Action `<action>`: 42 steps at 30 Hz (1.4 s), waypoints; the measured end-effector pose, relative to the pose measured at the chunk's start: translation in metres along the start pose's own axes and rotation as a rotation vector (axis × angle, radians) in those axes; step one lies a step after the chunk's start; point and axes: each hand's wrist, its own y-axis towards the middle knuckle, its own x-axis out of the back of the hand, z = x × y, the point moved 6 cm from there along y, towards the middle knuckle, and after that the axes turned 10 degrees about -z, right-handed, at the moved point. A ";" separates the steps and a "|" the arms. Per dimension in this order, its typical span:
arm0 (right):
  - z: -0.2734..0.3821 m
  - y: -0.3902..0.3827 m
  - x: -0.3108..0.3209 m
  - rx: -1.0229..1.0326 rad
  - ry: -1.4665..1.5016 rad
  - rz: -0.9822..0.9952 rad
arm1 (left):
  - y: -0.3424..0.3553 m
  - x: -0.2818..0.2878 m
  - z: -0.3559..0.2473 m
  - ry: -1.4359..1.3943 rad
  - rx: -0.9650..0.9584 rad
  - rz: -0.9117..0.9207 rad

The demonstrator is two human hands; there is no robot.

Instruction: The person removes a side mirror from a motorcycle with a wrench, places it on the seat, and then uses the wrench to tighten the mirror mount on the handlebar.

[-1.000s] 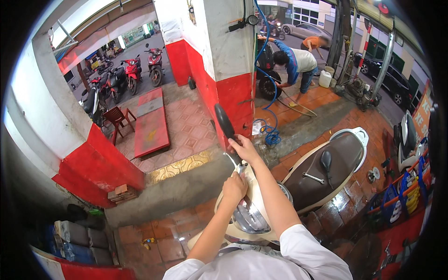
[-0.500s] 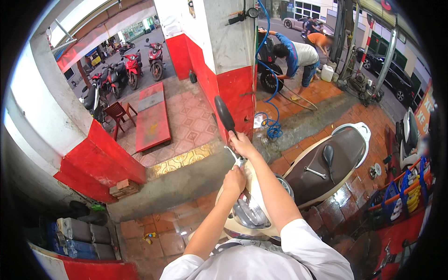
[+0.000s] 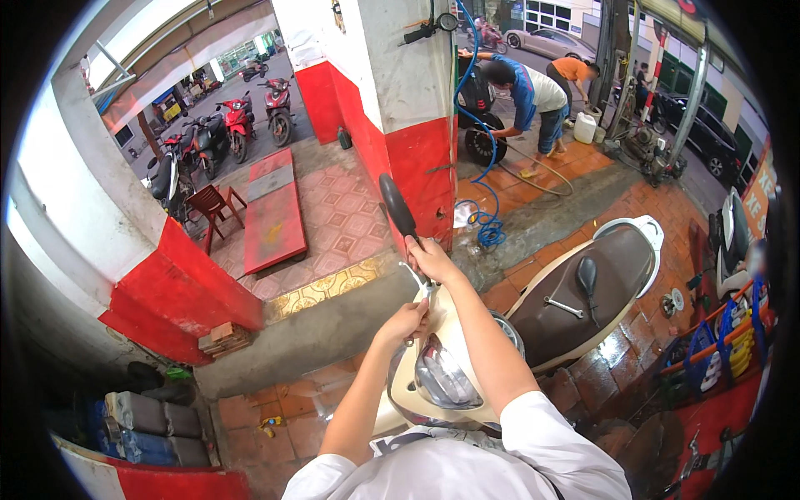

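A cream scooter (image 3: 464, 337) stands in front of me, its headlight (image 3: 450, 379) near my chest. A black rear-view mirror (image 3: 397, 205) rises at the handlebar; my right hand (image 3: 429, 260) is closed around its lower end, the stem hidden by the fingers. Just below, a silver brake lever (image 3: 411, 273) sticks out. My left hand (image 3: 403, 322) is closed near the lever's base; a small metal bit shows under it, but what it grips is hidden. On the brown seat (image 3: 533, 315) lie a second black mirror (image 3: 587, 275) and a wrench (image 3: 563, 307).
Beyond a red-and-white pillar (image 3: 417, 167), a person in a blue and white shirt (image 3: 537, 96) bends by a wheel (image 3: 484, 145); another wears orange (image 3: 571, 68). A blue hose (image 3: 490, 229) coils on the floor. A red ramp (image 3: 275, 221) and chair (image 3: 215, 207) stand left.
My left hand has shifted slightly left and turned at the lever's base, uncovering more of the scooter's front. The mirror and right hand have moved slightly. The person in orange has straightened somewhat.
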 end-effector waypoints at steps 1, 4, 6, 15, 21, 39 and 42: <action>0.000 0.000 0.003 0.001 0.004 0.011 | -0.008 -0.008 -0.001 -0.214 0.175 0.152; 0.003 -0.003 0.003 -0.016 0.022 0.005 | -0.030 -0.009 -0.003 -0.596 0.343 0.368; 0.000 -0.005 0.012 0.006 0.013 -0.033 | -0.051 -0.020 -0.020 -0.721 0.473 0.284; 0.002 -0.005 0.004 -0.009 -0.109 -0.051 | -0.039 -0.020 -0.003 -0.654 0.544 0.492; 0.000 0.000 0.008 0.007 -0.123 -0.096 | -0.034 -0.018 -0.013 -0.504 0.514 0.491; 0.000 -0.008 0.000 -0.092 0.111 -0.021 | -0.037 -0.019 0.004 -0.619 0.399 0.235; 0.005 -0.010 0.003 -0.096 0.143 -0.013 | -0.036 -0.018 -0.005 -0.429 0.305 0.181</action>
